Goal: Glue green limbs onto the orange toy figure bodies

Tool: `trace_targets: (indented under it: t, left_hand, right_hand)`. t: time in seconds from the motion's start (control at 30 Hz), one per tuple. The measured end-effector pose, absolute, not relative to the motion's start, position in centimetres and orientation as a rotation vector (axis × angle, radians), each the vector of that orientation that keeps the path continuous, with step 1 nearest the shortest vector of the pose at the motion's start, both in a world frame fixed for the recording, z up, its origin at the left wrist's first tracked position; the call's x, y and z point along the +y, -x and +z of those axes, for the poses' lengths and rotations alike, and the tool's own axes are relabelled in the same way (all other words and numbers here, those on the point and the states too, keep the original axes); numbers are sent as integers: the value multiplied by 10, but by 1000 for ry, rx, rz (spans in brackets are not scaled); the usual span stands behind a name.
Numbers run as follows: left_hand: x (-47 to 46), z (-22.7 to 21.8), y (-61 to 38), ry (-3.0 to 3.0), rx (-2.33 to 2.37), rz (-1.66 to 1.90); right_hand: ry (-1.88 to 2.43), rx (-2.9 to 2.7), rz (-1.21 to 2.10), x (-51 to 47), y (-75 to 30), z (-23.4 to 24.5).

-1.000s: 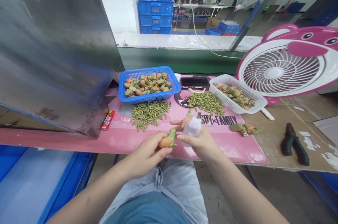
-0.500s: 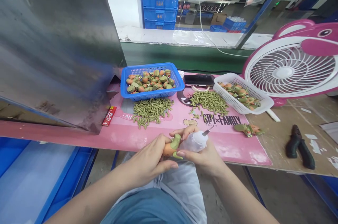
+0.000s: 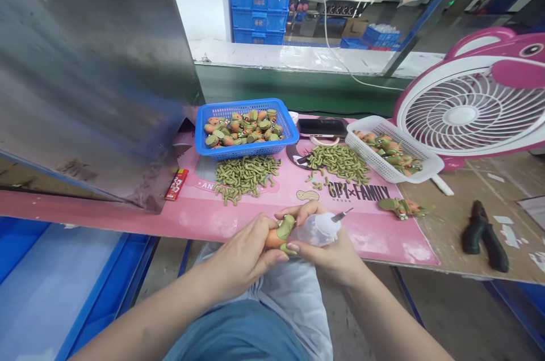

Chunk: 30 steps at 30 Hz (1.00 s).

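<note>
Over the table's front edge, my left hand (image 3: 247, 247) is closed around a small orange-and-green figurine (image 3: 277, 236). My right hand (image 3: 327, 250) grips a translucent squeeze bottle (image 3: 318, 229) whose thin metal tip points up and to the right, away from the figurine. Fingertips of the right hand also reach the figurine's right side, where a green piece sticks out. Beyond the hands lie two heaps of small curved green pieces, a left heap (image 3: 244, 176) and a right heap (image 3: 338, 163). Another figurine (image 3: 402, 208) lies on the pink mat at the right.
Behind the heaps stand a blue basket (image 3: 247, 150) and a white basket (image 3: 419, 176), both holding figurines. A phone (image 3: 322, 126) lies between them. Pliers (image 3: 484, 236) and a pink fan (image 3: 464, 114) are on the right. A metal panel (image 3: 93, 77) borders the left, near a red packet (image 3: 176, 185).
My left thumb has drawn in against the figurine. Both hands, with the figurine and bottle, sit slightly further right; the view has shifted a little.
</note>
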State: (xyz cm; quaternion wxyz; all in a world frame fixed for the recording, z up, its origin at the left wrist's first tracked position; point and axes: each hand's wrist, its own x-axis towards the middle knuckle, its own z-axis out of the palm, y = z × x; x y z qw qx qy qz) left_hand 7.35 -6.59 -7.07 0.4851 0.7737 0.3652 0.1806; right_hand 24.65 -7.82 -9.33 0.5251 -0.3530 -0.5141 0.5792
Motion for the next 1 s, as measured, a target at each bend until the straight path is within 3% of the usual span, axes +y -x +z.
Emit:
trace_targets:
  t: [0.53,0.9,1.0]
  left_hand:
    - [-68,-75,-73,-1888,816,529]
    - [-67,-89,-80,-1124,762,808]
    - [-65,-92,-83,-871,716,862]
  right_hand:
    - [799,-1266,1412,-79,-247,-89]
    - [853,-1081,1461,-71,-246,-102]
    - [1071,-960,1288,-67,-256,-114]
